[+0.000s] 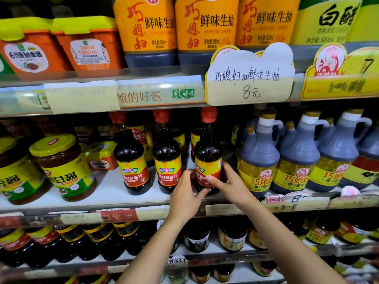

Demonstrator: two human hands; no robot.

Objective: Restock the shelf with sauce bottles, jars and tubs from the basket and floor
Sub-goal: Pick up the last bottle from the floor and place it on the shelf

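Head view: one camera only.
Bottle (208, 160): upright on the shelf (106, 191), between my hands, third in its row.
Left hand (185, 196): wrapped on its base.
Right hand (229, 184): pressed on its label.
Handling: likely glass, heavy, slick; hold low on the body.

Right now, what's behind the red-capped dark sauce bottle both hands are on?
Behind the red-capped dark sauce bottle: another yellow-labelled dark bottle, partly visible. Anything further back is hidden.
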